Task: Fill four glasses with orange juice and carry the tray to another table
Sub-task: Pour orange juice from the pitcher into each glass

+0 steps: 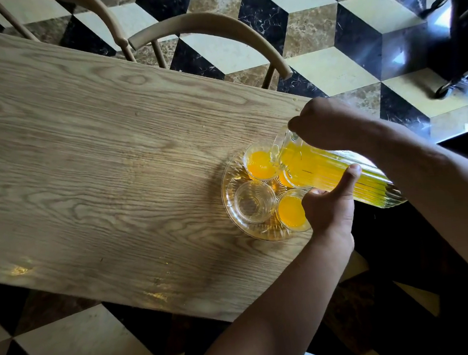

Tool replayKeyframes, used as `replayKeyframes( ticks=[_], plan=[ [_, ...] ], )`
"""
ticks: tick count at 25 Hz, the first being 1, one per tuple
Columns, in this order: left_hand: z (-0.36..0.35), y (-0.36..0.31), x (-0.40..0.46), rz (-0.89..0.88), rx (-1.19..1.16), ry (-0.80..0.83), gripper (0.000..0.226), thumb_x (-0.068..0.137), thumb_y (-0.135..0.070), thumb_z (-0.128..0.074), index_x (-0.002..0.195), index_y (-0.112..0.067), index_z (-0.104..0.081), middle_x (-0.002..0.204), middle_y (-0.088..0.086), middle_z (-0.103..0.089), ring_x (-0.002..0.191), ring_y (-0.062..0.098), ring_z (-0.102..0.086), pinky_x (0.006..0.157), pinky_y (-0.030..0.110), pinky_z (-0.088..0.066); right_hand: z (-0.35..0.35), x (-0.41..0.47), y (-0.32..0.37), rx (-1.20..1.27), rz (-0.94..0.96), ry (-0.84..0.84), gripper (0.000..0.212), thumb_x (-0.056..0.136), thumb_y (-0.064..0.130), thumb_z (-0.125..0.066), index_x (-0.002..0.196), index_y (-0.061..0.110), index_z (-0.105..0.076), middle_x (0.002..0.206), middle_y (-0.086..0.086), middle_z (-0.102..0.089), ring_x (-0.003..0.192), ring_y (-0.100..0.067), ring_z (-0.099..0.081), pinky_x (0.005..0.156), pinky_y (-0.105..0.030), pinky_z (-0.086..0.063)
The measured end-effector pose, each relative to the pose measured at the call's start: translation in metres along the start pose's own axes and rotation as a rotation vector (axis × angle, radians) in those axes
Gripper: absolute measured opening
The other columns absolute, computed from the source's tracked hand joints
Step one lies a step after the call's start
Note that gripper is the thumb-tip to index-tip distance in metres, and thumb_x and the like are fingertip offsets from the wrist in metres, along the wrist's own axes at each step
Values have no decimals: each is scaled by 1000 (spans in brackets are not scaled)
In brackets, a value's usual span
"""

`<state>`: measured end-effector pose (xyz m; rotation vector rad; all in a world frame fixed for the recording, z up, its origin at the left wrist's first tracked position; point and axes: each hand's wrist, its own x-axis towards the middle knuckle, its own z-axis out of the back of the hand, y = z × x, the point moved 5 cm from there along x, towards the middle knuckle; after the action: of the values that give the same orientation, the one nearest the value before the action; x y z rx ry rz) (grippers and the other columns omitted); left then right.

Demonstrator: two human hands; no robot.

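Ribbed clear glass pitcher of orange juice is tipped steeply, spout down over the far glass tumbler on the round cut-glass tray. That far tumbler holds orange juice, with the spout right at its rim; the stream itself is hard to make out. The near-right glass tumbler is also filled with juice. The near-left glass tumbler is clear with no juice in it. A 4th tumbler sits mostly hidden under the pitcher, only an orange sliver showing. All 4 stand close together on the tray.

Right hand is curled around the top of the pitcher near its handle, gripping it from above. Left hand supports the pitcher body from below and the side, thumb pressed up along the ribbed glass, fingers wrapped under.

The tray rests near the right end of the light oak-grain wooden table. Beyond the table's far edge, 2 curved beige wooden chair backs show. The floor is a cube-pattern of black, cream and brown marble tiles. A dark metal-framed object stands at upper right, too blurred to identify.
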<state>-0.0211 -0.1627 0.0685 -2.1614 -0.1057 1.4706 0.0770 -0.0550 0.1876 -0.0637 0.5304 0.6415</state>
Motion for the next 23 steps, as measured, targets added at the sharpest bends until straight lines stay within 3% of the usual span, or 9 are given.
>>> replayKeyframes(
  ticks=[4,8,14,18,23],
  plan=[
    [6,-5,4,-40,25,-23,70,51,-58,-95,69,-16,-43,75,9,-52,71,22,-43,64,37,-49,4,-4,-5,82,-22,-46,36,97,35,-50,77,7,-62,66,-8,-54,55,-21,-48,50,-26,-36],
    [7,-12,3,-76,67,-37,67,56,-56,-96,69,-15,-44,72,6,-48,71,22,-36,59,37,-37,8,-6,-9,156,4,-44,36,96,32,-52,77,3,-63,68,-10,-57,59,-27,-51,53,-30,-38],
    [8,-16,-3,-116,105,-36,68,59,-52,-96,65,-21,-36,66,-2,-40,64,20,-31,54,30,-33,12,-14,-12,144,26,-36,37,100,29,-47,68,11,-53,67,-5,-52,71,-29,-51,61,-34,-38],
    [10,-11,-9,-115,118,-33,67,62,-50,-96,66,-20,-37,66,-3,-41,62,18,-31,54,30,-35,10,-22,-13,145,36,-44,34,101,29,-43,80,6,-58,76,-9,-54,77,-29,-51,69,-32,-39],
    [20,0,-17,-109,124,-36,64,65,-48,-96,72,-18,-40,75,2,-46,69,20,-36,62,33,-39,0,-33,-11,101,70,-35,35,98,27,-47,71,7,-55,67,-11,-54,59,-29,-49,51,-31,-37]
  ],
)
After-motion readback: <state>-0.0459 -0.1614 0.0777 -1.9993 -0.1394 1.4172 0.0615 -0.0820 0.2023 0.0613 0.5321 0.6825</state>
